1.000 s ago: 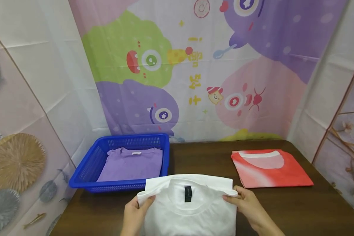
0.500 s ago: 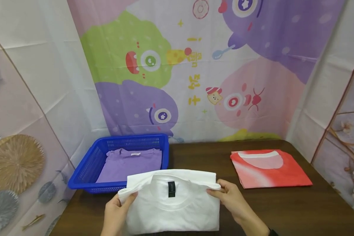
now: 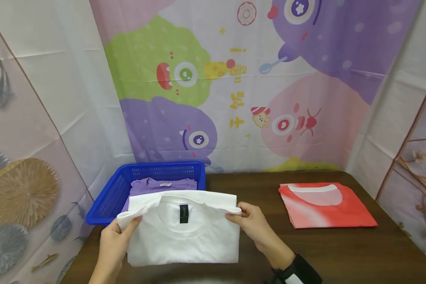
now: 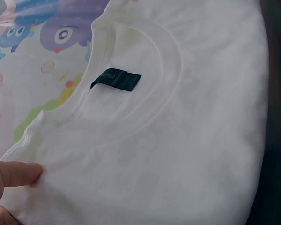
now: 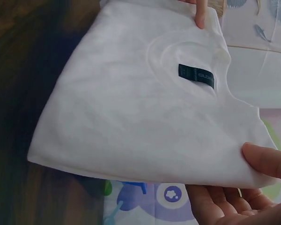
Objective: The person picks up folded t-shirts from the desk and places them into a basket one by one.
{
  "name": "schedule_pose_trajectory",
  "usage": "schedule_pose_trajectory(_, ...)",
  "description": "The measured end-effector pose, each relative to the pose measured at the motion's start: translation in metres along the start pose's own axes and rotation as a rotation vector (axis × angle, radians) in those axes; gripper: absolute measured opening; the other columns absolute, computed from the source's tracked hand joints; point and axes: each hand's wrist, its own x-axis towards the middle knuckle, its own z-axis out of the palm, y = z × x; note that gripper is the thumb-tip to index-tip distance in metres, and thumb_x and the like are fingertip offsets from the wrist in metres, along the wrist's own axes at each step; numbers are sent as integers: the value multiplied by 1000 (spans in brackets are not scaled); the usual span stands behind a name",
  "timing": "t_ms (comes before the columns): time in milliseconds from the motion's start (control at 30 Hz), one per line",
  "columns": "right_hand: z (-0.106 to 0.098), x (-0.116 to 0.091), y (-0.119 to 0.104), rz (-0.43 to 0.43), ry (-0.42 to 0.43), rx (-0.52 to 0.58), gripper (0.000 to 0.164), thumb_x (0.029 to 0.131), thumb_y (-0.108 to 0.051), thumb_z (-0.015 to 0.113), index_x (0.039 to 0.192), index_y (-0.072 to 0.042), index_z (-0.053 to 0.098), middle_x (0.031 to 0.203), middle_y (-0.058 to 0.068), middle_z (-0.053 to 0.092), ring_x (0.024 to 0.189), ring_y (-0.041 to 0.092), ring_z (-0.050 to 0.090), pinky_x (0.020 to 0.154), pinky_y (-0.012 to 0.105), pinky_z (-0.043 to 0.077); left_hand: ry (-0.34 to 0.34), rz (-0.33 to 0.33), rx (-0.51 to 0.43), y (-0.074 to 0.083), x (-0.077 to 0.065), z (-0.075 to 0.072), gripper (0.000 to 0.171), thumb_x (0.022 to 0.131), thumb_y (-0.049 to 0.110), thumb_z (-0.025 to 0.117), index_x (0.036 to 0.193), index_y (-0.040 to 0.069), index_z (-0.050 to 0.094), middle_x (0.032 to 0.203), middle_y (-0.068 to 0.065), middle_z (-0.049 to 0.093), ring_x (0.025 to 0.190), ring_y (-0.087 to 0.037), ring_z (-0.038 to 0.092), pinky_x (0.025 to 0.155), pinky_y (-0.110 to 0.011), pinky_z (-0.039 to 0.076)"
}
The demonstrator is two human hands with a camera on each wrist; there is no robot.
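Observation:
A folded white T-shirt (image 3: 184, 244) with a dark neck label (image 3: 184, 213) is held up over the table, collar side away from me. My left hand (image 3: 114, 240) pinches its left shoulder corner, thumb on top. At the opposite shoulder my right hand (image 3: 253, 225) grips the cloth; in the right wrist view the thumb lies on top and the fingers (image 5: 220, 201) are underneath. The shirt's far edge overlaps the blue plastic basket (image 3: 104, 199) in the head view. Inside the basket lies a folded purple T-shirt (image 3: 143, 187), its lower part hidden behind the white one.
On the right of the dark wooden table (image 3: 326, 252) lies a folded red and pink garment (image 3: 351, 205). A cartoon-printed curtain (image 3: 230, 150) hangs behind the table, with patterned cloth walls at both sides.
Both hands have carried the white T-shirt left and away from me, up to the basket, so it now covers part of the purple shirt. The basket and red garment stay put.

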Motion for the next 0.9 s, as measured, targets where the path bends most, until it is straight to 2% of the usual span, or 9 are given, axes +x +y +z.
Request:
schedule_pose_trajectory(133,8,5,-6,-5,22,10,21,83,-10,71,89,7,60,62,-9,53,64,10,42,56,23,31,20,42,16,6,8,-8,36,89,24,68,109,-5,63,68,30,56,68,5,56,61,-20,49)
schedule_pose_trajectory(400,19,11,-21,-41,28,11,18,82,-7,71,88,6,61,61,-7,52,62,11,42,54,23,29,27,63,75,18,21,-25,40,90,29,67,113,-3,62,71,31,57,70,9,54,63,-18,48)
schedule_pose_trajectory(567,27,14,-28,-81,27,21,16,83,-5,70,87,7,61,68,-3,63,67,11,49,59,24,36,54,95,103,23,27,-36,40,90,28,67,114,-4,62,73,33,57,72,11,52,64,-14,46)
schedule_pose_trajectory(733,34,18,-34,-117,48,17,16,82,-5,70,86,7,61,68,-4,63,69,10,49,62,25,38,92,106,94,26,33,-42,31,89,26,68,108,2,63,69,35,54,70,12,52,63,-13,45)
schedule_pose_trajectory(900,40,24,-42,-171,63,26,14,82,-4,71,86,8,63,71,-1,65,68,8,50,61,23,39,127,162,64,31,43,-46,25,90,22,66,107,4,62,72,37,53,73,13,52,64,-10,44)
